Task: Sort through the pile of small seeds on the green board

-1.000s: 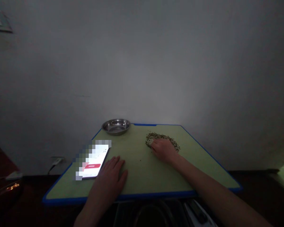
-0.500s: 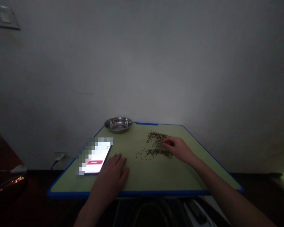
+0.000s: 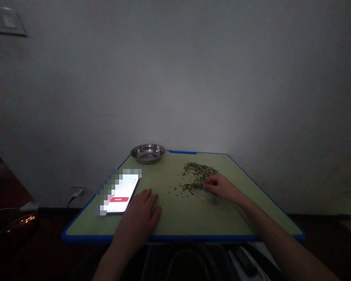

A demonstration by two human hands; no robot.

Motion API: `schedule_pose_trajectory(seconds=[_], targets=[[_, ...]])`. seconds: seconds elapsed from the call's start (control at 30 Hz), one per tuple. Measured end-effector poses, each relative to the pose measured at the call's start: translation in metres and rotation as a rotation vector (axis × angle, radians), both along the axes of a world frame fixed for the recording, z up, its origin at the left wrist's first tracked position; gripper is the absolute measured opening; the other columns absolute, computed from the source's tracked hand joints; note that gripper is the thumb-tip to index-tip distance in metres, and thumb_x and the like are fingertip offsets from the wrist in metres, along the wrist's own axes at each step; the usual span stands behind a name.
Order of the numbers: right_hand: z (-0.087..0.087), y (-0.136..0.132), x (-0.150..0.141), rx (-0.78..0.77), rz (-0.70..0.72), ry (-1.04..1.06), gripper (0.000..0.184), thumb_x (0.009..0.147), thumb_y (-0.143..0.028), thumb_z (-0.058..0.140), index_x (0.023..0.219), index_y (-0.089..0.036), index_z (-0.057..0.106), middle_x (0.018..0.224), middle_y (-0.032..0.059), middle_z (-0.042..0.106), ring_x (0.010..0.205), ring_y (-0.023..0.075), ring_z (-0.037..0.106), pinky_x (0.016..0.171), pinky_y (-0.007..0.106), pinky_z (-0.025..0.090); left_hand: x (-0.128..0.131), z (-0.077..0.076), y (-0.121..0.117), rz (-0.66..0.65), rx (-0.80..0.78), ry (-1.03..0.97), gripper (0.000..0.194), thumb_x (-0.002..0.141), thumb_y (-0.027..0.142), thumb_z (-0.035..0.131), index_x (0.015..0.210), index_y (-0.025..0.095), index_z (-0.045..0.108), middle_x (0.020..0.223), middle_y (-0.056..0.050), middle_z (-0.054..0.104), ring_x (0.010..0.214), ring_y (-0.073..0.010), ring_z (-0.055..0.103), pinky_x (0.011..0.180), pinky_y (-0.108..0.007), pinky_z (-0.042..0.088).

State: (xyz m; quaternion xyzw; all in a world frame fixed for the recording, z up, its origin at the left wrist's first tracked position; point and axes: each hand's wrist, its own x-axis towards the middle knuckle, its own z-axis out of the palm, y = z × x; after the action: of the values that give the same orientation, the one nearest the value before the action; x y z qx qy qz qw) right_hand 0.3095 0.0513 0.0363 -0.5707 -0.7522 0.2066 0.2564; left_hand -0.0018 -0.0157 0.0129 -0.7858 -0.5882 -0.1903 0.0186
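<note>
My right hand (image 3: 220, 187) is closed in a pinch over the right part of the table. From its fingertips a thin see-through plastic piece (image 3: 205, 196), which looks like a small clear bag, reaches down to the tabletop. Small dark greenish-brown beans or seeds (image 3: 200, 171) are scattered in a loose patch beyond and left of that hand. A few strays lie toward the middle. My left hand (image 3: 142, 210) rests flat with its fingers stretched out, right beside a phone (image 3: 121, 197) with a lit screen. Part of the phone is blurred out.
A shallow steel bowl (image 3: 148, 154) stands at the table's far left corner. The pale green table (image 3: 175, 218) has a blue rim and stands against a grey wall. Below its front edge is a dark shelf area with a dark object (image 3: 245, 261) on something pale.
My right hand has risen from within the seeds and drawn right and nearer me, with the clear plastic piece coming into view. Seeds now spread farther left. The left hand stays flat.
</note>
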Motion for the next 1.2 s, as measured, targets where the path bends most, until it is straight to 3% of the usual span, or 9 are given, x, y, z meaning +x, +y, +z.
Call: schedule_pose_trajectory(seconds=[0.27, 0.67, 0.87, 1.2], targets=[[0.001, -0.005, -0.026, -0.026, 0.043, -0.042, 0.017, 0.077, -0.024, 0.058, 0.079, -0.015, 0.072, 0.067, 0.002, 0.068, 0.06, 0.0131, 0.057, 0.053, 0.022, 0.039, 0.0, -0.001, -0.001, -0.003, 0.018, 0.005, 0.042, 0.087, 0.035, 0.043, 0.119, 0.016, 0.06, 0.135, -0.015, 0.056, 0.129, -0.0298, 0.048, 0.107, -0.05, 0.039], [-0.002, 0.001, -0.033, 0.029, 0.019, -0.114, 0.018, 0.079, -0.028, 0.058, 0.078, -0.017, 0.073, 0.07, 0.0029, 0.069, 0.064, 0.0144, 0.06, 0.056, 0.023, 0.04, 0.001, -0.001, -0.001, 0.012, -0.02, 0.033, 0.044, 0.088, 0.037, 0.041, 0.121, 0.016, 0.059, 0.137, -0.014, 0.054, 0.13, -0.0294, 0.046, 0.108, -0.05, 0.037], [0.001, 0.006, -0.039, 0.064, 0.0, -0.164, 0.018, 0.08, -0.027, 0.06, 0.08, -0.017, 0.074, 0.076, 0.0041, 0.071, 0.068, 0.0155, 0.061, 0.06, 0.024, 0.041, -0.001, -0.007, 0.001, -0.002, 0.064, -0.004, 0.04, 0.087, 0.036, 0.044, 0.119, 0.019, 0.06, 0.134, -0.012, 0.057, 0.128, -0.0283, 0.049, 0.105, -0.05, 0.04], [0.012, 0.008, -0.06, 0.109, 0.069, -0.211, 0.014, 0.081, -0.025, 0.062, 0.083, -0.019, 0.075, 0.082, 0.0037, 0.073, 0.075, 0.0158, 0.063, 0.066, 0.023, 0.043, 0.0, -0.004, -0.002, 0.001, 0.028, -0.034, 0.041, 0.087, 0.036, 0.044, 0.119, 0.017, 0.06, 0.135, -0.014, 0.056, 0.129, -0.03, 0.047, 0.107, -0.051, 0.038]])
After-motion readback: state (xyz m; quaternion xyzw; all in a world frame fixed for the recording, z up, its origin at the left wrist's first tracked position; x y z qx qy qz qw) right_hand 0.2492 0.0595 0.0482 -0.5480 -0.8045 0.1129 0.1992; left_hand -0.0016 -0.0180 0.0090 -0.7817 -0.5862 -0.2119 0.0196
